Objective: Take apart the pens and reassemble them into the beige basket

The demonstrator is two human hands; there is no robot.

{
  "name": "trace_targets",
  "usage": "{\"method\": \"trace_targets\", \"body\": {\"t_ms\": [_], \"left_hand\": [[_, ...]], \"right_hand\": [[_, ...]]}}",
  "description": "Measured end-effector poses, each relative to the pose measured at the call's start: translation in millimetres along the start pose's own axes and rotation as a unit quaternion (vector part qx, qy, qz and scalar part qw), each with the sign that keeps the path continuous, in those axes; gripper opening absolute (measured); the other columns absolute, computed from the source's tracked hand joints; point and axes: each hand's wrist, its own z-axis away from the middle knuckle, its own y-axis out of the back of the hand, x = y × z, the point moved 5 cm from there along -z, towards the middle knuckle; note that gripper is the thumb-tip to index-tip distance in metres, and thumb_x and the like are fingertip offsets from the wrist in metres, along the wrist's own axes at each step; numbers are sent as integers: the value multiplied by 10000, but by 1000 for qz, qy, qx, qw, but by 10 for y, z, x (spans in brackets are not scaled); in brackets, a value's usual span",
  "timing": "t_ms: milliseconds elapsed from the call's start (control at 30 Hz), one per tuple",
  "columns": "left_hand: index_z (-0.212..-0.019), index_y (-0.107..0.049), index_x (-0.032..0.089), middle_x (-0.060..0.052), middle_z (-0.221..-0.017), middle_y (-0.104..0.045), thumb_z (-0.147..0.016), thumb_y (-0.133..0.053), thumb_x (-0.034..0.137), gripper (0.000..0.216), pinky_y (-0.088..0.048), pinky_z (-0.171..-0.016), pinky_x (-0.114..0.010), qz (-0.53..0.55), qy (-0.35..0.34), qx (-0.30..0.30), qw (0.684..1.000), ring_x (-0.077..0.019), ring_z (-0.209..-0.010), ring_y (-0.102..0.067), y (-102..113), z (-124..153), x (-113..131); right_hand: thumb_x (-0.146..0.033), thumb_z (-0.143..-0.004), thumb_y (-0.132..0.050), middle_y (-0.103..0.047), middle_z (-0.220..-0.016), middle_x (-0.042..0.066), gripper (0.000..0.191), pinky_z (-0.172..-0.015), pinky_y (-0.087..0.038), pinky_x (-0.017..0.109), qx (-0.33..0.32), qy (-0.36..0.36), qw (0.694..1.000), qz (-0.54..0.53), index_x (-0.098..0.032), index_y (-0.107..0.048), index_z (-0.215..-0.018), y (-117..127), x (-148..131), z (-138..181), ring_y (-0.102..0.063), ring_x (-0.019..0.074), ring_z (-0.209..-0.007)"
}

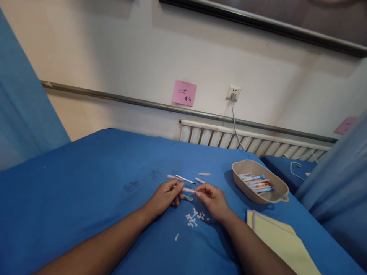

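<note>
My left hand (pixel 168 196) and my right hand (pixel 212 198) meet over the blue cloth, both pinching the ends of a thin pale pen barrel (pixel 189 190) held level between them. A small teal pen piece (pixel 188 198) lies just under it. Beyond my fingers lie loose pen parts: a thin refill (pixel 185 179), a pale tube (pixel 200 180) and a clear cap (pixel 204 174). Small white bits (pixel 194 219) are scattered near my right wrist.
A beige oval tray (pixel 279 198) holding several pens stands at the right. A folded yellow cloth (pixel 282 240) lies at the table's near right. A radiator (pixel 252 139), a wall socket with a cable (pixel 233 93) and a pink note (pixel 184 93) are behind the blue table (pixel 86 191).
</note>
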Motion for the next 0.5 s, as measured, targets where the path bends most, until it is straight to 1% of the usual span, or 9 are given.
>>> {"method": "trace_targets", "body": {"t_ms": [33, 100, 167, 233, 300, 367, 400, 433, 500], "left_hand": [[-690, -572, 151, 13, -531, -559, -796, -532, 439, 310, -368, -421, -205, -3, 9, -2, 1000, -96, -415, -480, 2, -6, -13], [-654, -567, 150, 21, -543, -554, -741, -610, 397, 265, -377, -447, -197, 10, -1, -1, 1000, -88, -446, -484, 15, -18, -6], [-754, -607, 150, 1, -690, -615, -635, -717, 304, 224, -421, -539, -195, 41, -22, 2, 999, -105, -589, -554, 32, -28, 18], [-919, -607, 165, -20, -823, -639, -597, -745, 286, 370, -443, -590, -206, 70, -15, 2, 997, -127, -691, -587, 44, -39, 10], [-961, -584, 155, -18, -739, -634, -676, -678, 389, 381, -427, -516, -211, 69, 30, 4, 997, -120, -589, -571, 50, -49, -44], [-833, -586, 137, 13, -575, -577, -736, -596, 457, 334, -377, -441, -202, 48, 60, 8, 997, -94, -452, -494, 60, -54, -87], [-766, -583, 135, 17, -556, -565, -729, -608, 443, 311, -374, -445, -200, 41, 56, 7, 998, -87, -446, -482, 64, -56, -88], [-744, -587, 135, 8, -600, -589, -696, -652, 397, 275, -394, -479, -200, 43, 42, 2, 998, -89, -490, -508, 64, -57, -75], [-863, -613, 152, -25, -828, -650, -603, -735, 275, 313, -444, -605, -210, 72, 9, -9, 997, -119, -689, -584, 61, -55, -39]], "right_hand": [[-318, -744, -597, -613, -660, -6, 155, -570, -387, 223, 2, 2, 1000, 4, -184, -656, -792, 5, 0, -2, -516, 125, -596], [-327, -744, -595, -614, -657, -6, 164, -564, -385, 221, 1, 2, 1000, 17, -183, -660, -788, 13, 9, -5, -517, 126, -595], [-335, -742, -592, -605, -635, -11, 174, -545, -375, 216, 0, -2, 1000, 28, -181, -662, -784, 18, 26, -8, -505, 121, -572], [-340, -744, -590, -599, -621, -15, 187, -531, -367, 211, -1, -6, 999, 32, -175, -663, -790, 17, 41, -9, -497, 116, -556], [-339, -749, -587, -606, -630, -12, 194, -529, -369, 211, -2, -5, 999, 36, -169, -663, -803, 10, 42, -7, -504, 116, -558], [-330, -751, -587, -625, -663, -4, 186, -549, -386, 215, -5, 3, 999, 41, -170, -662, -810, 0, 25, -3, -530, 124, -589], [-324, -752, -587, -635, -683, 0, 179, -566, -396, 218, -4, 8, 999, 43, -171, -660, -810, 0, 10, -1, -544, 129, -609], [-319, -754, -585, -643, -695, 3, 173, -579, -404, 220, -2, 12, 999, 45, -172, -658, -809, 1, -3, 0, -556, 133, -624], [-314, -761, -577, -651, -703, 8, 168, -586, -411, 223, 1, 15, 999, 48, -171, -654, -805, 8, -24, 2, -569, 138, -633]]}}
